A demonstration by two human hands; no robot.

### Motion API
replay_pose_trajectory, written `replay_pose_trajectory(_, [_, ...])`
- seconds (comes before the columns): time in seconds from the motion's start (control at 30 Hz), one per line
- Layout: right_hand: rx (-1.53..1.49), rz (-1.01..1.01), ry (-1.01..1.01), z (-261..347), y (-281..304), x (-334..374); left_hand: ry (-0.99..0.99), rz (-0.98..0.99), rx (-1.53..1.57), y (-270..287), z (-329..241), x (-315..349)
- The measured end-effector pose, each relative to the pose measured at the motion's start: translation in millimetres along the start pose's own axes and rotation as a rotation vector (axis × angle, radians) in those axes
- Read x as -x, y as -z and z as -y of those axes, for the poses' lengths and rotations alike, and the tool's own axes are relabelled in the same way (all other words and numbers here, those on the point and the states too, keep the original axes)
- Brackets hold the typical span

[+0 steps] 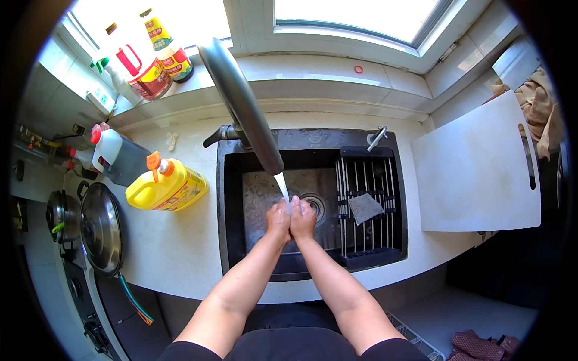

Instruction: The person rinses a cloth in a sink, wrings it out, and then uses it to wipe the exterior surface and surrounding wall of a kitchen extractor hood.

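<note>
My left hand [278, 219] and my right hand [303, 219] are side by side and touching, thumbs inward. Fingers of both are curled away from me, so their palms and anything inside are hidden. A stream of water [281, 185] runs down onto them from the grey metal faucet [245, 108]. They are over the dark sink [256, 240], just left of its round drain [314, 207]. To their right, a grey cloth or scouring pad [365, 208] lies on a rack of metal bars [355, 240] set across the sink.
A yellow jug with an orange pump [171, 186] and a dark-filled jug [120, 157] stand left of the sink, beside a lidded pan [101, 228]. A white cutting board [475, 174] is at the right. Sauce bottles [174, 63] line the windowsill, which also holds a red ring [358, 69].
</note>
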State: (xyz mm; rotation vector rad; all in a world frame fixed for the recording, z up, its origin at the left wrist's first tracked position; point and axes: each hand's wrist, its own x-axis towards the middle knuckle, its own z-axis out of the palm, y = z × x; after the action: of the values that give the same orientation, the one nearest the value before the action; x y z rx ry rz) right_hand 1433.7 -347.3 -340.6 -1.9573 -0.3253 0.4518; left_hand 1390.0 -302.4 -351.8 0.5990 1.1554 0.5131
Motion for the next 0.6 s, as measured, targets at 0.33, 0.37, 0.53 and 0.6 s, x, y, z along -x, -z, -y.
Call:
replay_pose_trajectory(0.33, [-0.187,0.299,-0.162,-18,-1,-10,-0.059,-0.084,-0.37,-2,-32,16])
replay_pose_trajectory(0.37, [-0.274,0.384,-0.26,-14,2,-11,-0.067,-0.081,-0.301,1,-39,18])
replay_pose_trajectory(0.53, [-0.557,0.398,-0.295,0,13,-6,-0.022,0.154,0.036,26,-53,6])
replay_pose_trajectory(0.6, [-0.459,0.339,-0.263,0,10,-7,0.019,0.198,0.014,28,-56,6])
